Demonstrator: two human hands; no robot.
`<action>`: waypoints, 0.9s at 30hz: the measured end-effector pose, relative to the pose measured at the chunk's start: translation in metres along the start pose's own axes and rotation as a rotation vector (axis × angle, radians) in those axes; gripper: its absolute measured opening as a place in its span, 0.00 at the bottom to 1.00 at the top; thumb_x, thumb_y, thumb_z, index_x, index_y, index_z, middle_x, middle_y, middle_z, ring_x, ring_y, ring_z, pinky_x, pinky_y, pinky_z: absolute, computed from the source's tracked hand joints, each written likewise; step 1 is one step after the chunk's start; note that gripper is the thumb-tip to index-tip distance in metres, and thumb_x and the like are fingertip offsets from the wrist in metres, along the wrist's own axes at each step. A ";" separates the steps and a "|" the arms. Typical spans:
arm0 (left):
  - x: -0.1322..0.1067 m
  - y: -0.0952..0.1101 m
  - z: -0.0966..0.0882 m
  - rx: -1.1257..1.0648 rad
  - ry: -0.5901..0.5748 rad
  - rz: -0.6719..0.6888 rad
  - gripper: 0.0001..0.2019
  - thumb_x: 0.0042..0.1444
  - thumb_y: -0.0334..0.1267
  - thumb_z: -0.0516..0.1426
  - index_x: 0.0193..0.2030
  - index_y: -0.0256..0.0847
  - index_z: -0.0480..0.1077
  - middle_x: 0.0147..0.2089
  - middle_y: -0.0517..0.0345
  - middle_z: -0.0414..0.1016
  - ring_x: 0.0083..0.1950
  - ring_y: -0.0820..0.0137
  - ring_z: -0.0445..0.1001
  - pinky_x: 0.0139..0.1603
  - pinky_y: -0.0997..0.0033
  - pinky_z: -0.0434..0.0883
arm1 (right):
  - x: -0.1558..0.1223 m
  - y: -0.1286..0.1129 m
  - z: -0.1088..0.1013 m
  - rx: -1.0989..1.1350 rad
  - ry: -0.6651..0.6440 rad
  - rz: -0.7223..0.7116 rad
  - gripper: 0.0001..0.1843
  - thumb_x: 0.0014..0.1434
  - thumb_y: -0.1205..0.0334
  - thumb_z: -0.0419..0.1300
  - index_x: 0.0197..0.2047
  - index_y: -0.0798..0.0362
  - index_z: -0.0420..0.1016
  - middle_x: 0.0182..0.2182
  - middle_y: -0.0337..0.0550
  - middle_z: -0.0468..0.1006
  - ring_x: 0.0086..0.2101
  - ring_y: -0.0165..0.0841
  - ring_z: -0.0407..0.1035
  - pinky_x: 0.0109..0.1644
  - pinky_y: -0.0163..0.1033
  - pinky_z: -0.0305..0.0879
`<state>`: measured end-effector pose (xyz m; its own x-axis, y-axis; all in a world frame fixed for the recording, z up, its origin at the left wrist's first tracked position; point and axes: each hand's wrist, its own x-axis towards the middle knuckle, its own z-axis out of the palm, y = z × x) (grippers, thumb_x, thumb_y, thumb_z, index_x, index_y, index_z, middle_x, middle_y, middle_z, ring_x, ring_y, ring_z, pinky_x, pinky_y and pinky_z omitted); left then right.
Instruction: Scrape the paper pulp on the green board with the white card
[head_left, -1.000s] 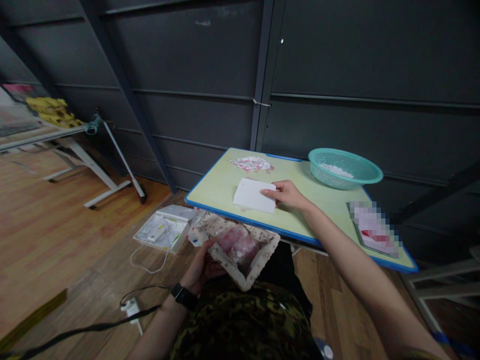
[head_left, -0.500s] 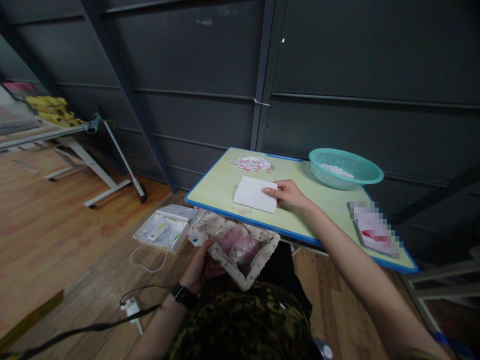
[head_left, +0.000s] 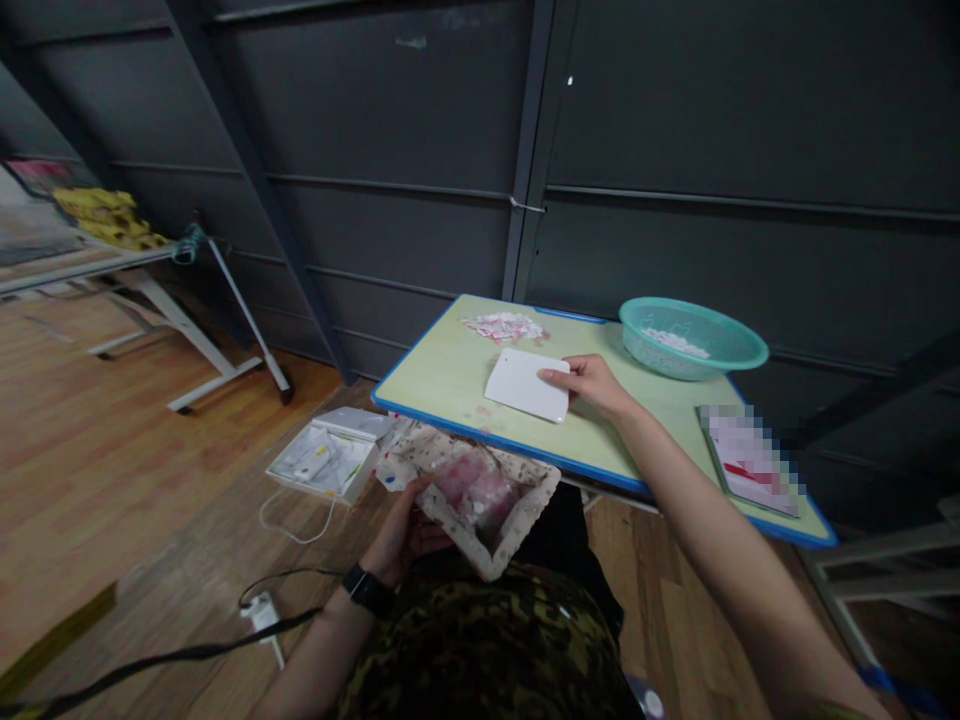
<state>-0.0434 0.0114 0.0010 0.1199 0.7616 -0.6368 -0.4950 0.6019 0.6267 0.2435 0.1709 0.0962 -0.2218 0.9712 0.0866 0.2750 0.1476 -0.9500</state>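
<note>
My right hand pinches the right edge of a flat white scraper-like plate, thumb on top, low over the yellow-green tabletop. Below the table's front edge, my left hand grips the near left side of a speckled off-white tray. Pink and whitish pieces, perhaps in clear plastic, lie in that tray; their kind is unclear. Behind the plate, a small heap of white and pink scraps rests on the tabletop. Faint pink marks show near the front edge.
A teal basket holding white bits stands at the back right. A blurred-out flat item lies at the right edge. An open white box with cables and a power strip sit on the floor at left. A dark wall rises behind.
My right hand has moved the white plate a little to the right and slightly away from me. My left hand and the tray stay in place.
</note>
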 end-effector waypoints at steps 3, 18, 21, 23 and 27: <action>-0.001 0.000 0.001 0.003 -0.007 0.000 0.15 0.56 0.49 0.57 0.33 0.37 0.72 0.28 0.50 0.80 0.27 0.63 0.79 0.32 0.62 0.78 | -0.001 0.000 0.000 -0.020 -0.062 0.024 0.26 0.39 0.41 0.70 0.24 0.59 0.76 0.17 0.41 0.72 0.19 0.27 0.63 0.22 0.34 0.59; 0.002 -0.002 -0.002 -0.004 0.019 -0.002 0.15 0.54 0.49 0.58 0.33 0.37 0.73 0.27 0.51 0.79 0.27 0.63 0.79 0.31 0.62 0.79 | -0.008 -0.006 -0.007 -0.068 -0.288 0.085 0.23 0.41 0.45 0.70 0.25 0.60 0.77 0.19 0.42 0.75 0.19 0.27 0.66 0.21 0.32 0.62; 0.001 -0.001 -0.001 -0.003 0.019 0.006 0.15 0.55 0.49 0.58 0.34 0.37 0.73 0.29 0.51 0.80 0.28 0.63 0.79 0.32 0.61 0.79 | -0.006 -0.007 -0.011 -0.046 -0.233 0.068 0.21 0.41 0.48 0.70 0.24 0.59 0.77 0.17 0.41 0.73 0.18 0.26 0.63 0.19 0.31 0.58; 0.000 -0.001 0.000 -0.007 0.018 0.009 0.14 0.55 0.49 0.58 0.33 0.38 0.73 0.28 0.52 0.80 0.27 0.63 0.78 0.32 0.61 0.79 | -0.005 -0.007 -0.015 -0.026 -0.165 0.059 0.19 0.40 0.49 0.70 0.22 0.59 0.76 0.15 0.39 0.72 0.17 0.25 0.62 0.19 0.31 0.55; 0.000 0.000 0.001 -0.005 0.007 0.005 0.14 0.55 0.49 0.58 0.33 0.39 0.73 0.28 0.52 0.79 0.28 0.62 0.79 0.32 0.60 0.79 | -0.006 -0.006 -0.017 -0.020 -0.228 0.080 0.19 0.40 0.49 0.70 0.24 0.59 0.77 0.16 0.39 0.72 0.17 0.26 0.63 0.19 0.31 0.56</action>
<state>-0.0427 0.0109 0.0012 0.1108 0.7630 -0.6368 -0.4996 0.5967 0.6280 0.2591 0.1670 0.1070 -0.4035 0.9129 -0.0611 0.3182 0.0774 -0.9449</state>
